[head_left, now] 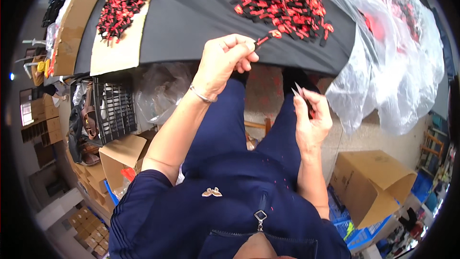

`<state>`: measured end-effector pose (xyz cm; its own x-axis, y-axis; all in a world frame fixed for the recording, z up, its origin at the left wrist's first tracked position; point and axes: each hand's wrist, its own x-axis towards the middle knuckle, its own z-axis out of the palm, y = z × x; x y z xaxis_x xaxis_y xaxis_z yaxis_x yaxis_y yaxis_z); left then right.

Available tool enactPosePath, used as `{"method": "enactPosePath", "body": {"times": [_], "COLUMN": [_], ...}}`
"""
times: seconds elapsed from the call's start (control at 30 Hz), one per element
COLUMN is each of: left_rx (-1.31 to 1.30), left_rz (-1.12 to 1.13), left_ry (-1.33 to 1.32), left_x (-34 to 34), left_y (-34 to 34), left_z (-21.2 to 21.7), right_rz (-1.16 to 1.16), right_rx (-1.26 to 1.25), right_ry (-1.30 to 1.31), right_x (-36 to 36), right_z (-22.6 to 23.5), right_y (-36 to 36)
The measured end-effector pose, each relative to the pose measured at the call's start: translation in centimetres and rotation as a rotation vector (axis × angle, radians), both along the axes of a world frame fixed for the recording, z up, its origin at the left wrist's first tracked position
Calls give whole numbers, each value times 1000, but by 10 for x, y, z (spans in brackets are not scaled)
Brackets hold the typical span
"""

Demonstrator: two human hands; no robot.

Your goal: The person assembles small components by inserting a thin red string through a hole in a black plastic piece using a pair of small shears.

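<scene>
My left hand, with a bracelet at the wrist, is raised at the front edge of the black-covered table. Its thumb and fingers pinch one small black-and-red fabric piece, whose free end points toward the far right. Lower down and to the right, over my lap, my right hand is closed around small thread snips. Two pointed metal blades stick out past the fingertips, slightly apart; the rest is mostly hidden in the hand. Beyond my left hand lies a large heap of similar black-and-red pieces.
A second heap lies on a pale board at the left. Clear plastic bags drape over the table's right edge. A black crate stands below left, an open cardboard box below right.
</scene>
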<state>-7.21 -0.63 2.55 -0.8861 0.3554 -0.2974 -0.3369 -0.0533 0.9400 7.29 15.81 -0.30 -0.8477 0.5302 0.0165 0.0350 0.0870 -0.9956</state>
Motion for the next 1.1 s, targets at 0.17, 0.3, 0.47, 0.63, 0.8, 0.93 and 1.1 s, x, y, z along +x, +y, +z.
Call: {"method": "enactPosePath", "body": {"times": [0.17,0.3,0.47,0.63,0.8,0.93,1.1], "left_rx": [-11,-13,-33,-42,-60,-46,-92], "left_rz": [-113,-155,-194,-202,-226,-227,-251], "left_ry": [-72,-96,-103,-92,-91,-54,-60], "left_x": [49,67,77,81,80,81,77], "left_y": [13,19,25,27,28,31,36], "left_z": [1,2,5,0,-3,0,-6], "right_rz": [-76,-73,-79,-79,6,134,9], "right_rx": [502,742,826,895,394,-294,-131], "right_ry": [252,260,269,258,77,-13,16], "right_x": [-4,0,10,14,20,23,24], "right_z": [1,10,6,4,2,-4,-4], "right_y": [1,8,8,10,7,15,12]}}
